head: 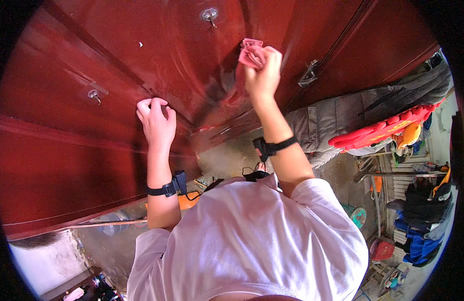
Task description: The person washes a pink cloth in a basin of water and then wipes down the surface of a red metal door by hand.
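My right hand [264,75] grips a folded pink cloth [251,54] against a glossy dark-red panel [186,49], which looks like a wooden wardrobe or door front. Streaks and reflections show on the panel near the cloth. Lower and to the left, my left hand [157,120] is at the dark seam beside another red panel [66,150]. Its fingers are bent and its thumb stands apart; whether they grip the edge is hidden. Clear-backed metal hooks [210,15] [94,95] are fixed to the panels. A metal handle [310,73] lies right of the cloth.
A grey padded garment [322,116] and a red padded item [386,128] with yellow markings hang at the right. Beyond them are an orange plush-like object [409,134], piled clothes [423,210] and a red basket [382,250]. A clear plastic bottle [113,222] is on the floor at lower left.
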`<act>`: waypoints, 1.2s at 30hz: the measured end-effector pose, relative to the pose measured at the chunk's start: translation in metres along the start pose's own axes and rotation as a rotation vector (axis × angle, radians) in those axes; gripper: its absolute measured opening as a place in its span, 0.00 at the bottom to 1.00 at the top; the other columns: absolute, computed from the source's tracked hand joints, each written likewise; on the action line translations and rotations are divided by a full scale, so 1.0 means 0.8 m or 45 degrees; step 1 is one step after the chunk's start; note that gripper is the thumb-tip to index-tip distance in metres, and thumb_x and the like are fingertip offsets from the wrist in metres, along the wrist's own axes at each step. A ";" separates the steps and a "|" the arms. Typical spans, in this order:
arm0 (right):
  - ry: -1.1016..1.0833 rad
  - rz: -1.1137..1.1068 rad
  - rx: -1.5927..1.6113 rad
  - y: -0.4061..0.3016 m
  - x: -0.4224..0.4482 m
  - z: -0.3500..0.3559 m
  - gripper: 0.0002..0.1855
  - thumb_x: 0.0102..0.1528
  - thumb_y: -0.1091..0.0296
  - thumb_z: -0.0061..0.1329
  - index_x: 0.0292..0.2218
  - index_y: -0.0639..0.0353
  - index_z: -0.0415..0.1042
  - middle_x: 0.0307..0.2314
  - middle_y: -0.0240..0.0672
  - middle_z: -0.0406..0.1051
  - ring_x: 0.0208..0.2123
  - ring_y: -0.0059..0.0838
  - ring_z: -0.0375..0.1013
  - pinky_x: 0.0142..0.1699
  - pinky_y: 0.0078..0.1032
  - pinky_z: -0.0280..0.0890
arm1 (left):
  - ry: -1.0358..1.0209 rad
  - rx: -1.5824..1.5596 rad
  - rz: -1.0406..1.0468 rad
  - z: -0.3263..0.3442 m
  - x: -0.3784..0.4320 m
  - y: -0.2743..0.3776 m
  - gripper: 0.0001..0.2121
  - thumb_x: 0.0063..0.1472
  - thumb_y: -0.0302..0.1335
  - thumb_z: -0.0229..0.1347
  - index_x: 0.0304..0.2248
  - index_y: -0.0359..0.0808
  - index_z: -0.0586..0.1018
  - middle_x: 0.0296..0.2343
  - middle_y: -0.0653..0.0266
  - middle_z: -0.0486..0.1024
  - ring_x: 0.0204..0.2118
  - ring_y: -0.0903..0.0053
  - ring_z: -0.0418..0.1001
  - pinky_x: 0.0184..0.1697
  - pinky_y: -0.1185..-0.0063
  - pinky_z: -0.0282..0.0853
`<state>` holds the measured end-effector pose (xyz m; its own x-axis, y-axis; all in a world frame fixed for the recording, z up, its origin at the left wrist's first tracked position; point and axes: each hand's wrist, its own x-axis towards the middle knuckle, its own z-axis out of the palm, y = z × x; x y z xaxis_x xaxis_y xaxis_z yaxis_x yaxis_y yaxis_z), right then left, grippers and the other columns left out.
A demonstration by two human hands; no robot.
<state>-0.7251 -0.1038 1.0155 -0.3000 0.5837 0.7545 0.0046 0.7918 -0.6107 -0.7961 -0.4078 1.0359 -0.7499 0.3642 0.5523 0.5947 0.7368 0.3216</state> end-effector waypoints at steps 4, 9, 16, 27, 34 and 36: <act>0.008 0.051 0.046 0.004 -0.032 0.035 0.28 0.49 0.73 0.65 0.50 0.56 0.68 0.54 0.47 0.67 0.48 0.58 0.77 0.50 0.48 0.76 | -0.089 -0.012 -0.040 0.000 0.005 0.000 0.11 0.62 0.25 0.63 0.44 0.38 0.78 0.49 0.51 0.66 0.56 0.50 0.66 0.62 0.60 0.65; 0.174 0.068 0.045 0.021 -0.008 -0.011 0.24 0.54 0.70 0.65 0.50 0.61 0.70 0.50 0.49 0.69 0.51 0.58 0.75 0.53 0.45 0.74 | -0.116 0.002 -0.031 -0.007 -0.004 -0.004 0.11 0.62 0.25 0.63 0.44 0.38 0.78 0.49 0.51 0.66 0.56 0.50 0.66 0.62 0.59 0.65; -0.088 0.008 -0.049 0.032 -0.056 0.033 0.28 0.51 0.72 0.67 0.49 0.57 0.65 0.54 0.48 0.65 0.48 0.61 0.76 0.49 0.48 0.76 | -0.026 0.044 -0.008 0.007 0.004 0.002 0.10 0.60 0.24 0.63 0.41 0.37 0.78 0.46 0.49 0.67 0.53 0.49 0.67 0.60 0.58 0.66; 0.146 0.114 -0.015 0.051 -0.062 0.050 0.30 0.51 0.76 0.66 0.51 0.62 0.63 0.55 0.57 0.62 0.49 0.69 0.73 0.52 0.52 0.73 | 0.021 0.066 0.046 0.011 0.004 0.005 0.09 0.58 0.25 0.64 0.38 0.36 0.78 0.44 0.49 0.68 0.52 0.49 0.67 0.59 0.58 0.66; -0.344 0.055 -0.010 0.046 -0.071 -0.010 0.26 0.55 0.71 0.63 0.51 0.59 0.66 0.54 0.50 0.66 0.51 0.59 0.74 0.50 0.49 0.75 | 0.068 0.130 -0.010 0.016 0.002 0.002 0.09 0.58 0.25 0.64 0.36 0.36 0.77 0.44 0.48 0.67 0.51 0.48 0.67 0.58 0.58 0.67; -0.164 0.177 -0.034 0.042 -0.065 -0.011 0.28 0.53 0.73 0.64 0.52 0.58 0.67 0.53 0.50 0.66 0.52 0.60 0.74 0.51 0.48 0.75 | 0.020 0.087 -0.048 0.010 0.002 0.009 0.09 0.58 0.25 0.64 0.36 0.36 0.77 0.45 0.48 0.67 0.52 0.48 0.67 0.58 0.58 0.67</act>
<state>-0.7007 -0.1063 0.9580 -0.4146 0.6611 0.6253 0.0790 0.7107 -0.6991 -0.7954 -0.3973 1.0331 -0.7667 0.3268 0.5526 0.5444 0.7872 0.2897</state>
